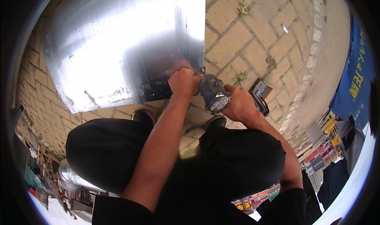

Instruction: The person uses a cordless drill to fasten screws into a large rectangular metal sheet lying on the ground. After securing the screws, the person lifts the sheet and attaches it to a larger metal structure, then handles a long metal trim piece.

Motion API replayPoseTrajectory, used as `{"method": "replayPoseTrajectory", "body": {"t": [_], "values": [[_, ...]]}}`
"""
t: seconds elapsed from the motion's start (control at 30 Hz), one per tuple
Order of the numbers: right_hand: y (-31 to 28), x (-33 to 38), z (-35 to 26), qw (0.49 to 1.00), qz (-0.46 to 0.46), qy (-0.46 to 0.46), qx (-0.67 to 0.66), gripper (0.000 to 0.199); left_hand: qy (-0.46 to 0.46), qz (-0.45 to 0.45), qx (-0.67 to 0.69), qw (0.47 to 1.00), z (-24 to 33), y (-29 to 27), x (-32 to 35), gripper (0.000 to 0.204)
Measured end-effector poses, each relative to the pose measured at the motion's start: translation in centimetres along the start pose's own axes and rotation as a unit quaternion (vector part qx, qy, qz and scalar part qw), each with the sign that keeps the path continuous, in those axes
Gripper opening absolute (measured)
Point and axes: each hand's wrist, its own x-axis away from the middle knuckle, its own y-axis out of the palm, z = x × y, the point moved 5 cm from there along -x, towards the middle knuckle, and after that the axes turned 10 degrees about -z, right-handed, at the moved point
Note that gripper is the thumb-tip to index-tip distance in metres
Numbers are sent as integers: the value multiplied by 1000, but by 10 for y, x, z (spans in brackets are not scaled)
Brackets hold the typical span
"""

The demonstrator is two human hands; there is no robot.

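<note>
Paving of pale tan bricks point(253, 46) is spreading across the ground outdoors, with small tufts of grass point(242, 8) growing in the joints and a bare, sandy strip curving along its right side. Lying flat on the bricks at the left is a large sheet of shiny metal point(111, 42), throwing back bright glare over most of its face and a darker reflection near its lower right corner. The person is crouching over that corner, dark trouser knees filling the lower middle and two dark shoes point(143, 116) showing just under the sheet's near edge. The left hand point(183, 83) is curling into a closed fist at the sheet's lower right corner, pressing on the metal beside the nose of the tool; whether it is pinching anything small I cannot tell. Just to its right, the right hand point(238, 104) is wrapping tightly around the grip of a dark cordless power drill point(215, 95), whose front end is pointing at the sheet's edge. Further right, a blue banner point(356, 78) is hanging at the rim, with stacked colourful boxes point(322, 149) below it, their contents hidden.
</note>
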Motion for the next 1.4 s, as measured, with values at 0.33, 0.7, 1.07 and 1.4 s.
{"method": "replayPoseTrajectory", "body": {"t": [0.33,0.7,1.07,1.4], "values": [[2,4,1,1000,16,-10,8,46,136,135,175,966,11,-56,50,25],[17,-7,15,994,26,-94,-57,39,493,151,243,822,72,-31,96,26],[19,-4,15,986,64,-135,-79,27,509,128,308,793,69,-30,92,15],[16,-2,6,989,66,-125,-53,25,518,139,307,786,67,-31,90,16]]}}
